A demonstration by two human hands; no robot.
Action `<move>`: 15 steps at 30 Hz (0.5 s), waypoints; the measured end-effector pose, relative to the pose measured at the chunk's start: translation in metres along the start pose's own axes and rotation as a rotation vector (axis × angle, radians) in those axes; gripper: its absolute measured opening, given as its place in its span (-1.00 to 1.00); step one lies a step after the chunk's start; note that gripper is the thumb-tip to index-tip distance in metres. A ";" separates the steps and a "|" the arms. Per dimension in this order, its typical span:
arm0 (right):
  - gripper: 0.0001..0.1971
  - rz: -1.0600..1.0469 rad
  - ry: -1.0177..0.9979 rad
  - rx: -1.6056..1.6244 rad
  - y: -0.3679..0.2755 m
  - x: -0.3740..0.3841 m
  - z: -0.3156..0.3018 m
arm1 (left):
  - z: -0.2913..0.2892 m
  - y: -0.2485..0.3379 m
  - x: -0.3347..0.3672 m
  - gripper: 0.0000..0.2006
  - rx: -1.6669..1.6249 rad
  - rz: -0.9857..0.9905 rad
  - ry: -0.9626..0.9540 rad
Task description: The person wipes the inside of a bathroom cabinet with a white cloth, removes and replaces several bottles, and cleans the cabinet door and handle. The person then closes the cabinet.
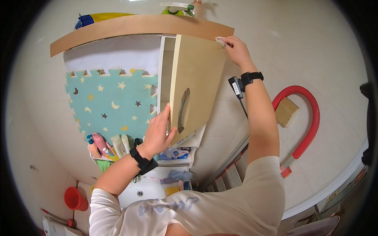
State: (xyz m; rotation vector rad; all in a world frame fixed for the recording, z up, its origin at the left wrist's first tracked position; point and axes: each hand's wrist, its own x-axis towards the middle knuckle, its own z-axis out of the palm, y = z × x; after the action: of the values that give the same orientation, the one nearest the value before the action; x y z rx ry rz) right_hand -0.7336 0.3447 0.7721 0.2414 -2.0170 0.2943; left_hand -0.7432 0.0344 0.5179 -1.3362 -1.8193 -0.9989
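A cream cabinet door point(202, 74) with a dark curved handle point(183, 111) stands ajar in front of me. My left hand point(158, 131) rests against the door's left edge, fingers stretched upward and thumb apart near the handle's lower end. At the door's upper right corner, my right hand point(236, 49) pinches a small white cloth or tissue point(221, 41). The cloth touches the corner just under a wooden top board point(145, 26). Most of it is hidden by my fingers.
Left of the door is a teal foam mat point(112, 102) with stars and moons. A spray bottle point(173, 9) stands on the board. Bottles point(98, 141) crowd a shelf above a white sink point(151, 190). A red curved tube point(313, 114) hangs at right; a red bucket point(76, 198) is lower left.
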 end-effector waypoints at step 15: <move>-0.78 0.011 -0.077 -0.019 -0.060 0.004 -0.005 | 0.003 -0.001 -0.002 -0.17 -0.005 0.125 0.064</move>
State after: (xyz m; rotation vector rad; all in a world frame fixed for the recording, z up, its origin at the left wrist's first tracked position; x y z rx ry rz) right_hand -0.7137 0.2887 0.7839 0.2337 -2.0965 0.2764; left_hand -0.7443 0.0361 0.5141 -1.3874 -1.6661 -0.9694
